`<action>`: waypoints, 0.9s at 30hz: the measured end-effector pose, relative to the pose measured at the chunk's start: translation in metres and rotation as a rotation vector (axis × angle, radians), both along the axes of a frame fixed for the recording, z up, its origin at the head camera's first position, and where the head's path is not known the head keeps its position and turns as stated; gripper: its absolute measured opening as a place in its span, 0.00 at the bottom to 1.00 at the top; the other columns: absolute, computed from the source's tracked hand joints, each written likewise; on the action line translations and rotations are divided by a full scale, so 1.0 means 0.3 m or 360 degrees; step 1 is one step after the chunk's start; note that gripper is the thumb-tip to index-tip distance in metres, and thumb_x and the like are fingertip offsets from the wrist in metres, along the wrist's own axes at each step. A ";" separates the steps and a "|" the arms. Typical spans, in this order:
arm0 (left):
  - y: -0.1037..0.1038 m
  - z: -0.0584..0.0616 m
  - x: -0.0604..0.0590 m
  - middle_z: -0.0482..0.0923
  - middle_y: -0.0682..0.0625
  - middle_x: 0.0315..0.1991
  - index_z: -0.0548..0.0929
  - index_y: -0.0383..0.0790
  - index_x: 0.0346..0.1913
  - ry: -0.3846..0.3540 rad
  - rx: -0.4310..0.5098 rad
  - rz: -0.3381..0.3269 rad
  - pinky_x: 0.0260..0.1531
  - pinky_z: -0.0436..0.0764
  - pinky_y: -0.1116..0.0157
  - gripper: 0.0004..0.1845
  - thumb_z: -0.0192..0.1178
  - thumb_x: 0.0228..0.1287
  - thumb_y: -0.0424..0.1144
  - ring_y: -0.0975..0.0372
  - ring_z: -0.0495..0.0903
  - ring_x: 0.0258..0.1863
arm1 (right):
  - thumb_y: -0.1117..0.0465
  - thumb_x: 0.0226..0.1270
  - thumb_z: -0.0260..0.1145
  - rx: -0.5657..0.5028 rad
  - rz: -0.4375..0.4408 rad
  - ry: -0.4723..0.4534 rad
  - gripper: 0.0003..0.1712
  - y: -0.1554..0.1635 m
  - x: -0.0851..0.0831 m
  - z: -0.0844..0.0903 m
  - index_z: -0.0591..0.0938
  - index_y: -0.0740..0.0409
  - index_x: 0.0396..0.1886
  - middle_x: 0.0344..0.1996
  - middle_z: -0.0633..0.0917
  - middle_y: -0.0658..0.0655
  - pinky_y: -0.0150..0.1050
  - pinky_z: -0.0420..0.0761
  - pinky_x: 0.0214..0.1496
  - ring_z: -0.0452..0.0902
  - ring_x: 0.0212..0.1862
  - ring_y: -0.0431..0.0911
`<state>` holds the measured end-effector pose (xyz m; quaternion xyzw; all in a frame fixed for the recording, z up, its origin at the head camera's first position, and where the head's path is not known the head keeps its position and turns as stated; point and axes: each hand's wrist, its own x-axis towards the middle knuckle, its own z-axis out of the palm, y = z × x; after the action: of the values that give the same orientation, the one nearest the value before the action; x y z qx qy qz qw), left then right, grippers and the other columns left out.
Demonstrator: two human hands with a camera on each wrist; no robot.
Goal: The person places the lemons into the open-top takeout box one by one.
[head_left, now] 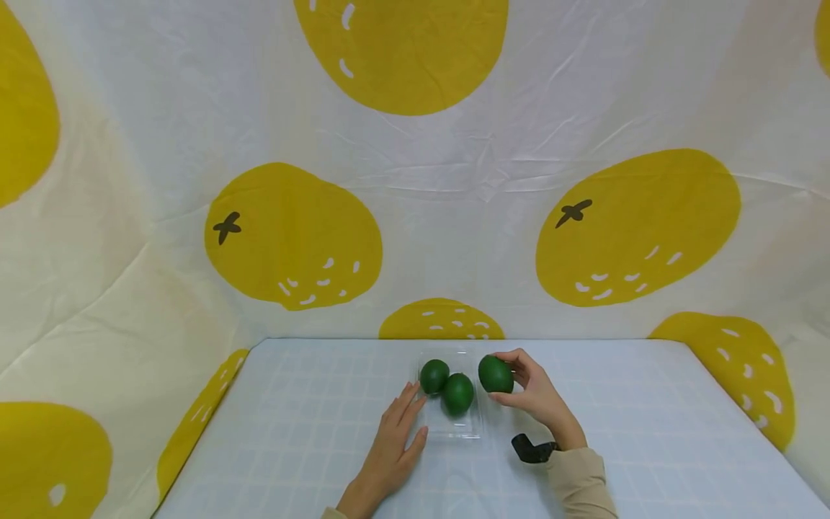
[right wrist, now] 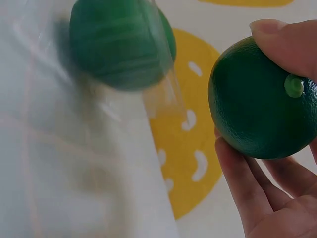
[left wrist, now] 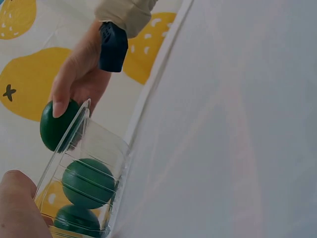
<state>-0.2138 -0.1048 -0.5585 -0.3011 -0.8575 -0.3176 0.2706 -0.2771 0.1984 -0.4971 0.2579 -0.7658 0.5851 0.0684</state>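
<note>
A clear plastic tray [head_left: 454,427] sits mid-table and holds two dark green limes [head_left: 434,375] [head_left: 458,393]. My right hand [head_left: 527,389] grips a third lime [head_left: 496,374] just past the tray's right edge, thumb and fingers curled round it. In the right wrist view that lime [right wrist: 260,101] shows its stem nub, with the tray wall [right wrist: 158,94] blurred beside it. My left hand [head_left: 398,432] lies flat on the table, fingers straight against the tray's left side. The left wrist view shows the tray [left wrist: 96,144], both limes inside it, and the held lime [left wrist: 57,126] above the rim.
The table [head_left: 311,432] has a pale blue checked cloth. A white backdrop with big yellow fruit prints [head_left: 292,234] closes in the back and both sides. A dark strap [head_left: 533,450] sits at my right wrist.
</note>
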 end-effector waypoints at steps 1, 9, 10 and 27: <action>0.000 0.000 0.000 0.61 0.40 0.74 0.72 0.35 0.68 0.0000 0.0001 -0.0001 0.64 0.64 0.42 0.24 0.54 0.73 0.40 0.45 0.59 0.73 | 0.68 0.49 0.80 -0.0008 0.0015 0.0008 0.36 -0.015 -0.001 0.001 0.74 0.60 0.58 0.59 0.78 0.62 0.31 0.78 0.56 0.77 0.54 0.41; 0.001 0.000 0.000 0.60 0.41 0.74 0.70 0.35 0.70 -0.0011 0.0003 -0.0001 0.67 0.62 0.46 0.26 0.53 0.73 0.40 0.47 0.57 0.74 | 0.67 0.50 0.80 -0.0031 0.0093 0.0016 0.35 -0.124 0.009 0.012 0.75 0.57 0.58 0.59 0.78 0.59 0.34 0.78 0.57 0.76 0.55 0.45; 0.001 -0.001 0.000 0.60 0.41 0.74 0.70 0.35 0.70 -0.0016 0.0005 -0.0004 0.67 0.62 0.46 0.26 0.53 0.73 0.40 0.47 0.57 0.74 | 0.67 0.50 0.80 -0.0023 0.0093 0.0020 0.35 -0.136 0.013 0.010 0.75 0.57 0.58 0.59 0.78 0.59 0.34 0.78 0.57 0.76 0.55 0.45; -0.002 -0.001 0.000 0.59 0.40 0.75 0.62 0.33 0.74 -0.0036 0.0017 -0.0001 0.69 0.59 0.51 0.31 0.54 0.73 0.39 0.47 0.58 0.74 | 0.55 0.45 0.83 0.0521 0.0030 0.0319 0.36 -0.297 0.078 -0.015 0.77 0.49 0.56 0.56 0.80 0.47 0.53 0.74 0.57 0.71 0.58 0.51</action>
<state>-0.2138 -0.1053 -0.5588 -0.2963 -0.8586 -0.3257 0.2625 -0.2537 0.1092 -0.5016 0.3297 -0.8377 0.4247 0.0961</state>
